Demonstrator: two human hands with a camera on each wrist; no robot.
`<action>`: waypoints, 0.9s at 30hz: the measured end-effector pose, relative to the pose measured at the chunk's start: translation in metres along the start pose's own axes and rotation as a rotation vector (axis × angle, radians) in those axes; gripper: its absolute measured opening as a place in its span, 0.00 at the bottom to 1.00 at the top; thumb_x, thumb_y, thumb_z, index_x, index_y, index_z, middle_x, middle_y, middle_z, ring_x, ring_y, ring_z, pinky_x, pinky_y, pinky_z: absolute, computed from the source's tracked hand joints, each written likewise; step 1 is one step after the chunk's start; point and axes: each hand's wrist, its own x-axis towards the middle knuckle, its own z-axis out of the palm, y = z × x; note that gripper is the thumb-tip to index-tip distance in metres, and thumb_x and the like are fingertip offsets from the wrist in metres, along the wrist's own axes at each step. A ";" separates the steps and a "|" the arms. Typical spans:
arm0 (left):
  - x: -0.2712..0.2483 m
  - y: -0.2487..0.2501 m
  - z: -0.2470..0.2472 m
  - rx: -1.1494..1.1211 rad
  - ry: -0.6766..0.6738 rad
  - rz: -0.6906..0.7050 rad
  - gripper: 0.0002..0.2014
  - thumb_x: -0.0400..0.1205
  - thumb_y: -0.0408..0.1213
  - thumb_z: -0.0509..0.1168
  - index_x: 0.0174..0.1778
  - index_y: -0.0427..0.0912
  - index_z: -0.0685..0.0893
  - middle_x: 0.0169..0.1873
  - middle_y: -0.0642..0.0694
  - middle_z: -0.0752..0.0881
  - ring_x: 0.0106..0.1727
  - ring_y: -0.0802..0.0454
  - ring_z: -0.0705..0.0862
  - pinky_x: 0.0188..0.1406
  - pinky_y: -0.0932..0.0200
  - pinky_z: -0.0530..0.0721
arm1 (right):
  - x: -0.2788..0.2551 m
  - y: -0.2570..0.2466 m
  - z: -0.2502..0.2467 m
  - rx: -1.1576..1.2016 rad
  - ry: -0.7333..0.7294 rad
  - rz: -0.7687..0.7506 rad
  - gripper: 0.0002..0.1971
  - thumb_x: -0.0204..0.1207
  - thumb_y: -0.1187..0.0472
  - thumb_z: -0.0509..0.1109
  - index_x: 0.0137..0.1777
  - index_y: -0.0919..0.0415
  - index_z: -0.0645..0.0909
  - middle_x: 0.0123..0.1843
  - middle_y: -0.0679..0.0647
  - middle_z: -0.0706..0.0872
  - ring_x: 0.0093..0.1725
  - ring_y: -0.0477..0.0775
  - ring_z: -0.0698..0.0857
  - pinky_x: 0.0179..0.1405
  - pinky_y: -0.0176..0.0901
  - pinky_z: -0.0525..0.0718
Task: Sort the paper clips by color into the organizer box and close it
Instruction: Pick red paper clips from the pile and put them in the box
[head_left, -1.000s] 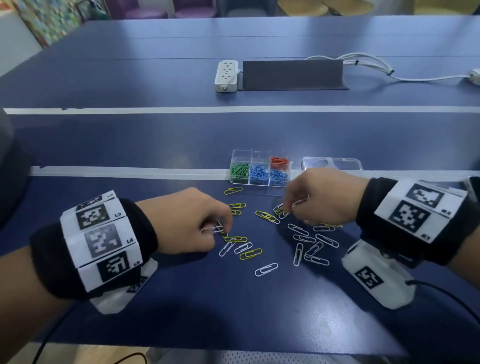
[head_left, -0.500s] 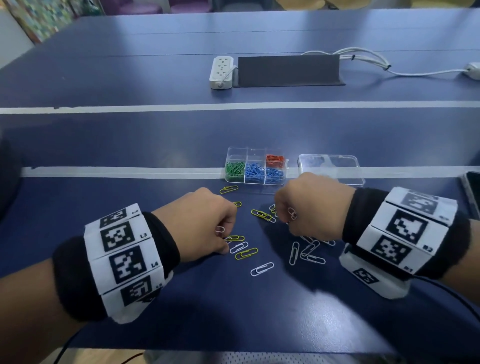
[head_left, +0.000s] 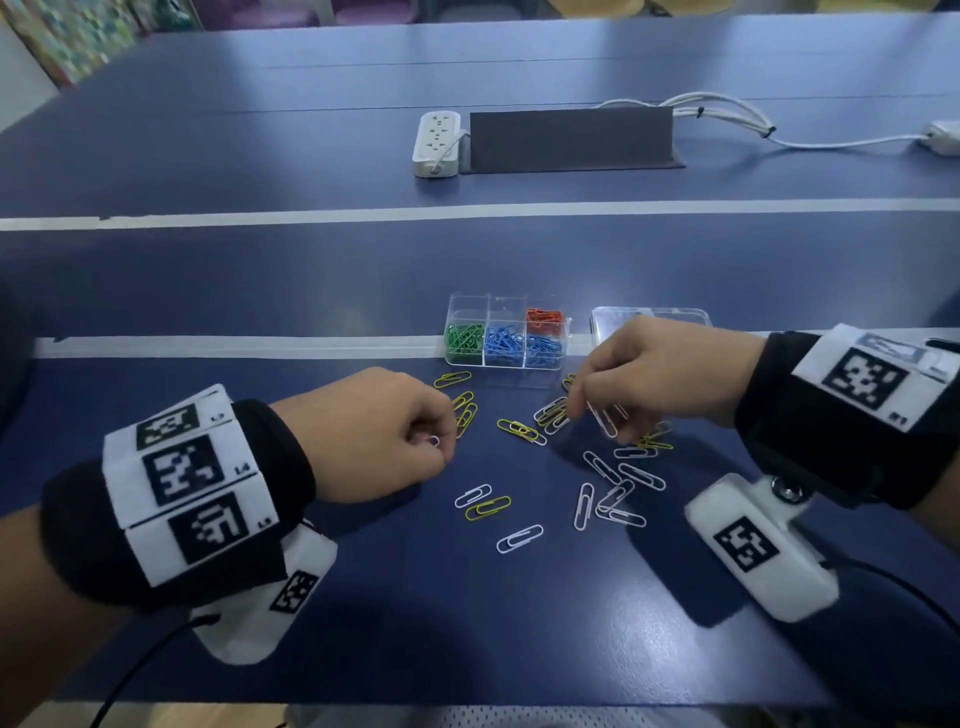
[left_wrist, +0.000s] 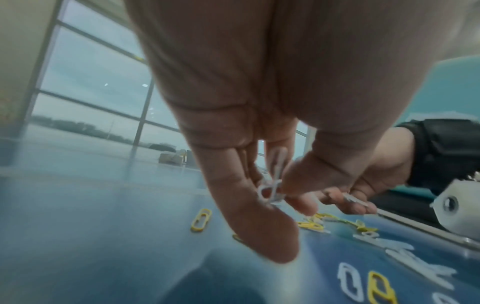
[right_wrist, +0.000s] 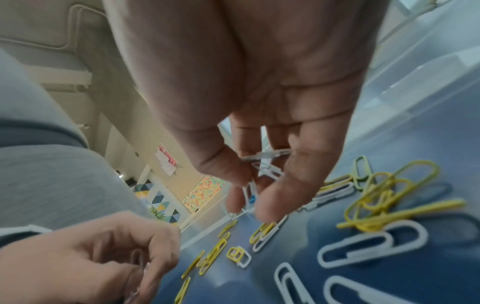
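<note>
A clear organizer box (head_left: 506, 304) stands on the blue table, with green, blue and red paper clips in separate compartments. Its clear lid (head_left: 652, 316) lies just right of it. Loose white paper clips (head_left: 519, 538) and yellow paper clips (head_left: 487, 508) are scattered in front of the box. My left hand (head_left: 384, 431) hovers left of the pile and pinches white clips (left_wrist: 272, 185) between thumb and fingers. My right hand (head_left: 644, 374) is over the right part of the pile and holds several white clips (right_wrist: 265, 166) in its curled fingers.
A white power strip (head_left: 436, 137), a dark grey upright panel (head_left: 571, 137) and white cables (head_left: 727, 114) lie far back on the table. White tape lines (head_left: 234, 345) cross the table top. The table's near edge runs along the bottom of the head view.
My right hand has lifted slightly and moved right with white clips in its fingers. My left hand has stayed near the pile's left side, still holding white clips.
</note>
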 end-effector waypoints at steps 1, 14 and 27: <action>0.001 0.001 0.000 -0.063 -0.033 -0.019 0.07 0.75 0.36 0.60 0.35 0.49 0.82 0.25 0.53 0.84 0.27 0.61 0.80 0.31 0.73 0.75 | 0.000 0.002 0.000 0.033 -0.004 0.012 0.09 0.74 0.65 0.66 0.39 0.62 0.89 0.30 0.55 0.84 0.30 0.55 0.84 0.41 0.44 0.88; 0.012 0.023 0.015 0.167 -0.021 0.082 0.01 0.73 0.41 0.70 0.38 0.50 0.84 0.25 0.59 0.76 0.29 0.64 0.75 0.38 0.67 0.75 | -0.014 -0.008 0.025 -0.697 0.042 -0.205 0.07 0.67 0.61 0.72 0.45 0.52 0.88 0.30 0.43 0.76 0.39 0.52 0.79 0.40 0.37 0.78; 0.013 0.025 0.017 0.191 -0.041 0.062 0.12 0.69 0.32 0.64 0.28 0.51 0.69 0.24 0.56 0.73 0.26 0.62 0.70 0.24 0.68 0.66 | 0.015 -0.046 -0.003 -0.559 0.139 -0.156 0.08 0.69 0.62 0.70 0.43 0.52 0.89 0.28 0.47 0.84 0.29 0.46 0.81 0.33 0.34 0.79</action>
